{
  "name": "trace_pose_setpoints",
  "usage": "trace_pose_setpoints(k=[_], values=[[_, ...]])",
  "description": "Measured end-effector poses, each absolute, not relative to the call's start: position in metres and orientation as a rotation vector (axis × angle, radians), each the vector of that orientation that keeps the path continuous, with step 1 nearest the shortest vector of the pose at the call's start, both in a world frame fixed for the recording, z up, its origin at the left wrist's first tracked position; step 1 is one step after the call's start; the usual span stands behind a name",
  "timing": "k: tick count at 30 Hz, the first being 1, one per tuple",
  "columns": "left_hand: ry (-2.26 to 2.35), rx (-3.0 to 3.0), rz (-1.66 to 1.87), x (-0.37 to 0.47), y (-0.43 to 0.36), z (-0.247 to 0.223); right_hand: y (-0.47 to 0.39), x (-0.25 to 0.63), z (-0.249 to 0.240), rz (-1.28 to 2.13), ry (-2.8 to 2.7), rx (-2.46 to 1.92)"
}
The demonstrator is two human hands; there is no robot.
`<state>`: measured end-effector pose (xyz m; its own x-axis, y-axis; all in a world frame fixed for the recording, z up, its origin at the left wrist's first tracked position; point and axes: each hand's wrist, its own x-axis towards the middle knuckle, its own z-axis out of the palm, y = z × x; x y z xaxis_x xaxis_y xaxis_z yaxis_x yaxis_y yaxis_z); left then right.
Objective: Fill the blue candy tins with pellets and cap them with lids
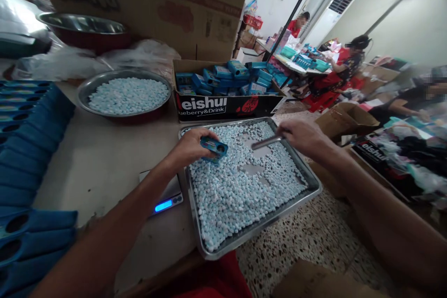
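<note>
With left hand (195,144) and right hand (296,132) both clenched, facing a worktop (104,149), a tall cardboard box (157,4) at eleven o'clock and a broad metal tray (265,224) as the dial's centre. Just beyond the tray at twelve, seeing a carton (232,111) full of heaped boxes (222,72); at nine, well apart, lined-up boxes (31,158); at ten, a bowl (139,117) piled high; also at nine, beside the tray, a lit scale (172,196). Gripping a small blue box (217,147) in the left hand, slanted over the tray at eleven o'clock; grasping a slim metal tool (265,143) in the right, at one. Judging by the pellets (226,200), deep towards seven and eight but thin, with bare patches, around twelve and one, seemingly partway through the trayful, with the bowl's pile apparently left too. Unable to tell from here any box as filled or unfilled.
</note>
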<state>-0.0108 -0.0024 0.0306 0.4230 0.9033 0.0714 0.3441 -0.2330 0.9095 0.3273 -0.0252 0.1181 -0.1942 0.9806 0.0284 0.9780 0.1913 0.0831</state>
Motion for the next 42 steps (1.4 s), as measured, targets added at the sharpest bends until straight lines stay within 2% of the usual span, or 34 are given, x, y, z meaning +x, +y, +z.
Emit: trace_pose_setpoints(k=[2, 4, 8, 10, 14, 17, 19, 21, 27, 29, 30, 32, 36, 38, 40, 42], values=[[1.045, 1.745, 0.824, -0.020, 0.000, 0.029, -0.035, 0.359, 0.077, -0.030, 2.268, 2.117], [1.029, 1.724, 0.853, -0.027, 0.002, 0.028, -0.046, 0.366, 0.031, -0.383, 2.318, 2.186], [1.084, 1.660, 0.875, -0.036, 0.000, 0.032, -0.058, 0.309, -0.038, -1.098, 2.530, 2.150], [1.132, 1.678, 0.887, -0.039, -0.004, 0.038, -0.058, 0.277, -0.051, -1.274, 2.585, 2.093], [1.263, 1.793, 0.873, -0.040, -0.009, 0.049, -0.050, 0.271, -0.036, -1.415, 2.530, 2.129], [1.329, 1.888, 0.819, -0.034, -0.009, 0.049, -0.041, 0.293, 0.001, -1.666, 2.449, 2.178], [1.324, 1.938, 0.782, -0.027, -0.007, 0.047, -0.036, 0.300, 0.030, -1.679, 2.491, 2.196], [1.295, 1.970, 0.761, -0.020, -0.007, 0.045, -0.029, 0.297, 0.055, -1.509, 2.601, 2.195], [1.206, 1.996, 0.741, -0.007, -0.009, 0.041, -0.017, 0.271, 0.105, -0.725, 2.837, 2.067], [1.181, 2.022, 0.753, -0.005, -0.008, 0.038, -0.017, 0.273, 0.110, -0.623, 2.858, 2.064], [1.174, 2.031, 0.757, -0.004, -0.008, 0.038, -0.016, 0.276, 0.108, -0.661, 2.856, 2.076], [1.178, 2.030, 0.760, -0.002, -0.008, 0.039, -0.017, 0.284, 0.094, -0.943, 2.791, 2.126], [1.222, 1.986, 0.746, -0.004, -0.015, 0.048, -0.028, 0.287, 0.045, -1.913, 2.324, 2.223], [1.242, 1.937, 0.757, -0.016, -0.023, 0.056, -0.037, 0.282, 0.023, -2.254, 2.121, 2.214], [1.291, 1.838, 0.773, -0.037, -0.036, 0.064, -0.045, 0.280, 0.007, -2.396, 2.072, 2.240], [1.382, 1.699, 0.792, -0.065, -0.055, 0.070, -0.046, 0.288, -0.008, -2.301, 2.151, 2.353]])
